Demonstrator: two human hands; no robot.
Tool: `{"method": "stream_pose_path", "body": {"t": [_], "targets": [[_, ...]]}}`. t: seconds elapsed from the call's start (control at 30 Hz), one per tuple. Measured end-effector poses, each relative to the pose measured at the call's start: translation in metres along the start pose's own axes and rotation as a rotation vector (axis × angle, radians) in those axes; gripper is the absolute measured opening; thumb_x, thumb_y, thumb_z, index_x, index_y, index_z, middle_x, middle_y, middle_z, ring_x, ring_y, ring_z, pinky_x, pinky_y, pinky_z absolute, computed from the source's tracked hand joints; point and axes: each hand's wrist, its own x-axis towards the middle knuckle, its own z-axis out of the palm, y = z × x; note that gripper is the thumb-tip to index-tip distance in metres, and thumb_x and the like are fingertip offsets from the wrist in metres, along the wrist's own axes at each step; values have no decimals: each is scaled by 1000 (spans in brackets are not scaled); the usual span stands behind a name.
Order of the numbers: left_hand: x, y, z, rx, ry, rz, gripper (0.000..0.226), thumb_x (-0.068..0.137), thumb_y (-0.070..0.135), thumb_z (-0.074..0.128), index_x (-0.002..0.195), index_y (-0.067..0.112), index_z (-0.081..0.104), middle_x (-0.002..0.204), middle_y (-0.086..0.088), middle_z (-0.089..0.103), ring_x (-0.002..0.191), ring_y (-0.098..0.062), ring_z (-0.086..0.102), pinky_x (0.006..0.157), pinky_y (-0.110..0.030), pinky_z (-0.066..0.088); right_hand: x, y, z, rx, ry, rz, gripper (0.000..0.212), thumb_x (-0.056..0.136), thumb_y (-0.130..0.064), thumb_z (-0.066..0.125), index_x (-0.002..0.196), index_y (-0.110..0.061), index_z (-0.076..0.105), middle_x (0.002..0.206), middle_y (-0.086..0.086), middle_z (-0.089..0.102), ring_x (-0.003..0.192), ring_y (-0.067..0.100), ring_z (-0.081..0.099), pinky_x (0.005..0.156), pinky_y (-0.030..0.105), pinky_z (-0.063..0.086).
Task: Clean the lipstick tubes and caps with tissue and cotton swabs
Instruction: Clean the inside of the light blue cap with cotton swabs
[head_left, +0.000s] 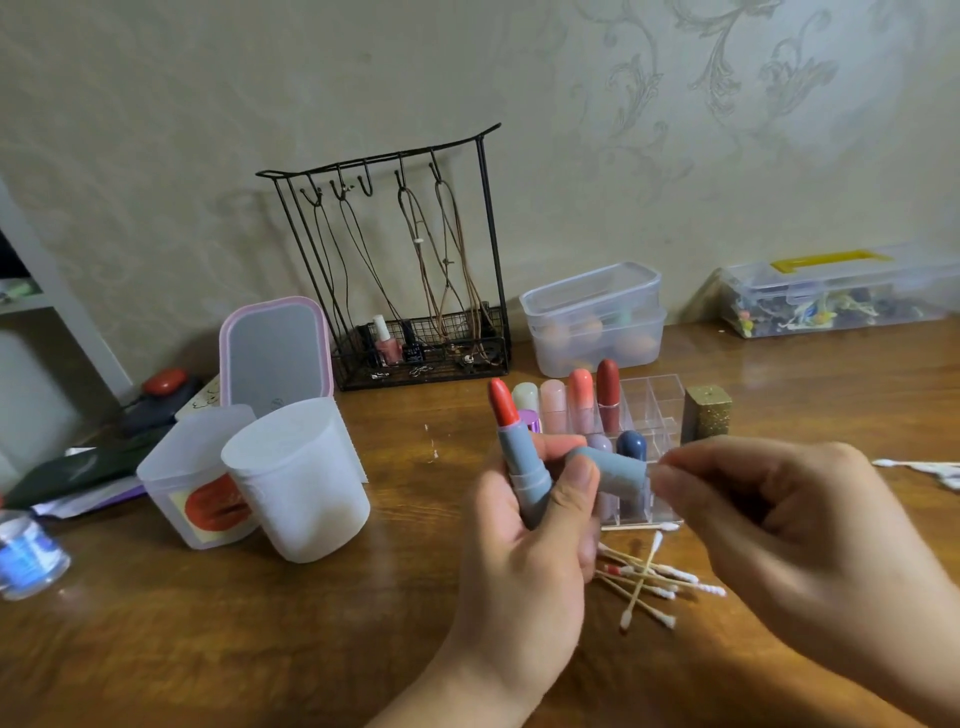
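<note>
My left hand (524, 551) grips an open grey-blue lipstick tube (522, 467) with its red-orange bullet upright, and also holds the matching grey-blue cap (615, 470) lying sideways, its mouth toward the right. My right hand (795, 525) has its fingertips pinched together right at the cap's mouth; what they pinch is too small and blurred to make out. Several used cotton swabs (649, 579) lie in a heap on the wooden table (260, 649) just below the hands. Behind the hands, several more lipsticks (582, 395) stand in a clear acrylic organiser (654, 400).
Two frosted white cups (296, 478) stand at left, in front of a pink-rimmed mirror (275, 353). A black wire jewellery rack (410, 270) and clear lidded boxes (597, 317) line the wall. A gold glitter cap (707, 413) stands beside the organiser. More swabs (919, 465) lie far right.
</note>
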Motion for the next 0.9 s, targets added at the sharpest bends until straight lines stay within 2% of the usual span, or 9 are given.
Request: {"method": "stream_pose_path", "body": {"t": [0.03,0.13,0.27,0.37,0.5,0.57,0.73,0.83,0.9], "targets": [[0,-2,0,3,15,10,29,81,29,70,100,11,58,59,2,57,49,-6,49,45,-17,40,0,0,1,-29,-18,3,19,88,-22,71,69,-24,71,46,-8,50,37,-1,34,37,13,30],[4,-6,0,75,66,70,27,75,28,64,98,13,60,73,-4,67,60,-9,63,52,-16,47,-1,-3,3,3,-56,-16,17,87,-27,65,71,-23,71,47,-6,49,37,-1,32,38,12,27],[4,-3,0,93,-6,70,23,77,26,61,96,13,60,66,1,64,53,-6,56,48,-15,42,0,1,1,-56,-70,0,23,88,-29,64,68,-17,68,47,-1,45,42,-1,28,39,18,29],[5,-3,-2,98,-6,72,20,80,25,63,96,14,61,76,0,70,67,-8,66,55,-16,49,0,0,0,96,-125,10,26,93,-29,64,72,-15,69,48,2,44,44,-1,30,40,20,28],[8,2,-4,57,-30,54,18,82,26,65,96,15,61,65,0,58,52,-8,45,44,-16,37,2,5,-2,-15,-92,3,23,90,-23,67,67,-20,67,47,-2,47,42,1,31,40,20,30],[11,2,-8,108,5,88,25,78,27,60,99,13,59,68,-3,59,53,-7,47,48,-18,40,1,2,-2,-23,-156,-33,26,93,-27,64,68,-20,66,49,-1,47,44,-1,31,41,16,30],[14,8,-13,114,0,95,26,82,22,57,102,6,56,71,-10,51,52,-7,43,44,-17,35,4,14,-8,-68,-60,-25,18,90,-27,65,74,-22,70,52,0,54,41,11,38,41,20,35],[16,9,-15,150,1,110,27,82,23,56,104,6,56,74,-13,53,52,-8,43,43,-17,34,3,8,-10,-37,-161,-55,17,89,-30,63,76,-22,69,53,-2,53,45,-1,34,42,16,34],[15,9,-15,157,-6,112,30,82,23,56,104,4,56,75,-19,52,52,-9,43,43,-17,34,3,10,-11,30,-133,-46,18,89,-32,62,76,-22,69,52,0,51,45,-1,34,42,14,31]]}}
